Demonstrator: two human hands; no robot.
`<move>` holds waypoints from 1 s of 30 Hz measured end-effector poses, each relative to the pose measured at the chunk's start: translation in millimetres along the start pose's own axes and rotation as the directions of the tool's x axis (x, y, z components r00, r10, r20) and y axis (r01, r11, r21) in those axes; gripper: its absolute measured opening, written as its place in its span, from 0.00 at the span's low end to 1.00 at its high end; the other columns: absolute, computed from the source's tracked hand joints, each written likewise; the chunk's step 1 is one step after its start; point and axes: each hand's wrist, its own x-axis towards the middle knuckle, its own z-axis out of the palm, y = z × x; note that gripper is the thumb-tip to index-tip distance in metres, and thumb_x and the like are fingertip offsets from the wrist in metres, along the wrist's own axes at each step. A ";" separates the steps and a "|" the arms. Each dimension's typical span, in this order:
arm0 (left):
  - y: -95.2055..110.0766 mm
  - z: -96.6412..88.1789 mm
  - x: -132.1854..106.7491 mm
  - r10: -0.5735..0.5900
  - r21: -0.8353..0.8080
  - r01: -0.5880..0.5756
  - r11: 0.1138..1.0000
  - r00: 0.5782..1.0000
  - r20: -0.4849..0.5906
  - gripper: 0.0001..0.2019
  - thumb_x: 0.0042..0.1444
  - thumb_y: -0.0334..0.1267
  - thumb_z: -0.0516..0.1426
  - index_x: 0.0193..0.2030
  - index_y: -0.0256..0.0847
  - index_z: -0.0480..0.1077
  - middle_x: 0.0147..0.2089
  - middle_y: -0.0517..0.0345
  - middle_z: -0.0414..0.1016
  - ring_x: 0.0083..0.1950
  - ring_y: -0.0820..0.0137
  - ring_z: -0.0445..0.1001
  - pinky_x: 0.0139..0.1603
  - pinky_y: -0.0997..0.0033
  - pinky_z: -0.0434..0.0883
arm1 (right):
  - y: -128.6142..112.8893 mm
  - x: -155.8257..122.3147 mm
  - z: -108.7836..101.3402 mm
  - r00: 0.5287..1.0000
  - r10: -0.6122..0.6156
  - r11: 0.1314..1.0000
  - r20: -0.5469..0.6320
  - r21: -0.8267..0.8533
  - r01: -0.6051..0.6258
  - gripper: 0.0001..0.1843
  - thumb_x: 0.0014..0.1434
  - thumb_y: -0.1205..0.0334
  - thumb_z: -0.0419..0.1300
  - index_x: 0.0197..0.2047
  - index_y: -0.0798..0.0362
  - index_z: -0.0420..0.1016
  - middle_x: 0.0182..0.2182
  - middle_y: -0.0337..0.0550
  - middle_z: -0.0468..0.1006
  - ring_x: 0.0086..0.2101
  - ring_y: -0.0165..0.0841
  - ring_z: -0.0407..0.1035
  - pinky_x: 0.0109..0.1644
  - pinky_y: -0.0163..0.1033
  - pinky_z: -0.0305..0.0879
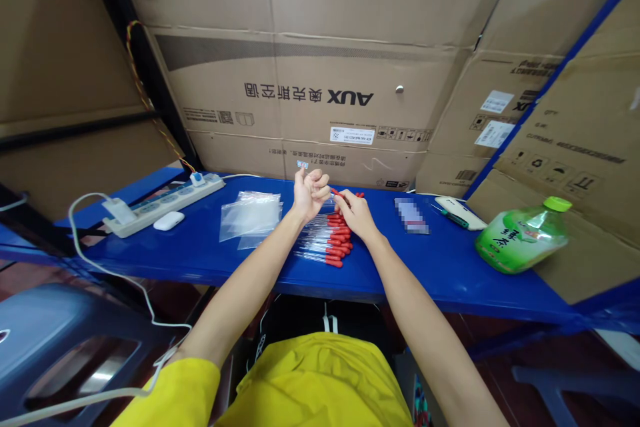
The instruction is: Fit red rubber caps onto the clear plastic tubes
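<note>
currently the left hand [311, 195] hangs near the far edge of the table [200, 255], fingers curled; i cannot tell if they hold anything. beside it, the right hand [357, 213], fingers bent narrow, is at the far end of the red-ended sticks [335, 251], its grip unclear. these reach toward the near edge, clear bags [257, 215] to their left, a green bottle [517, 239] near the right edge.

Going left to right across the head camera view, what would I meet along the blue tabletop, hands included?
Power strip, clear plastic bags, left hand, right hand, blurred-out rectangle, green-handled tool, green-capped bottle.
</note>
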 end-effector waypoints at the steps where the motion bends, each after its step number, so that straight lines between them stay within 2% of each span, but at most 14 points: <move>1: 0.3 -0.2 0.4 -0.001 -0.007 0.001 1.000 1.000 -0.014 0.21 0.70 0.53 0.45 0.29 0.42 0.50 0.24 0.68 0.48 0.15 0.80 0.46 0.17 0.78 0.46 | 0.2 -0.3 0.0 1.000 -0.004 1.000 0.006 -0.011 0.004 0.19 0.72 0.48 0.50 0.38 0.50 0.73 0.26 0.39 0.79 0.27 0.32 0.72 0.37 0.36 0.63; 6: 2.6 1.1 0.5 -0.049 -0.032 0.047 0.998 0.997 -0.058 0.21 0.70 0.52 0.47 0.29 0.42 0.50 0.23 0.68 0.48 0.15 0.80 0.45 0.16 0.77 0.45 | 0.6 -0.6 -0.7 0.999 -0.032 0.999 0.015 -0.043 0.032 0.19 0.73 0.47 0.49 0.37 0.50 0.72 0.25 0.38 0.77 0.26 0.31 0.70 0.36 0.34 0.61; 12: 5.0 -1.2 0.7 -0.090 -0.026 0.090 0.996 0.996 -0.012 0.21 0.71 0.52 0.45 0.29 0.42 0.50 0.24 0.68 0.48 0.14 0.80 0.45 0.17 0.77 0.45 | -2.9 -1.4 -2.7 0.998 -0.069 0.997 -0.013 -0.025 0.069 0.20 0.72 0.48 0.50 0.34 0.50 0.72 0.23 0.37 0.75 0.23 0.29 0.66 0.33 0.34 0.59; 16: 4.2 -3.5 1.5 -0.107 -0.032 0.106 0.994 0.994 -0.026 0.21 0.71 0.52 0.46 0.30 0.42 0.50 0.24 0.68 0.48 0.14 0.80 0.45 0.17 0.77 0.46 | -5.0 -2.1 -3.3 0.997 -0.074 0.997 -0.019 -0.026 0.074 0.21 0.72 0.47 0.50 0.33 0.50 0.72 0.22 0.36 0.74 0.22 0.29 0.65 0.33 0.34 0.59; 30: 0.5 -1.5 -0.6 -0.105 -0.013 0.105 0.994 0.993 -0.054 0.20 0.70 0.53 0.47 0.30 0.43 0.49 0.24 0.69 0.48 0.15 0.80 0.45 0.16 0.77 0.46 | -6.5 -2.9 -4.0 0.999 -0.049 0.998 -0.018 -0.049 0.048 0.23 0.72 0.45 0.48 0.35 0.51 0.73 0.24 0.38 0.75 0.24 0.30 0.66 0.32 0.34 0.59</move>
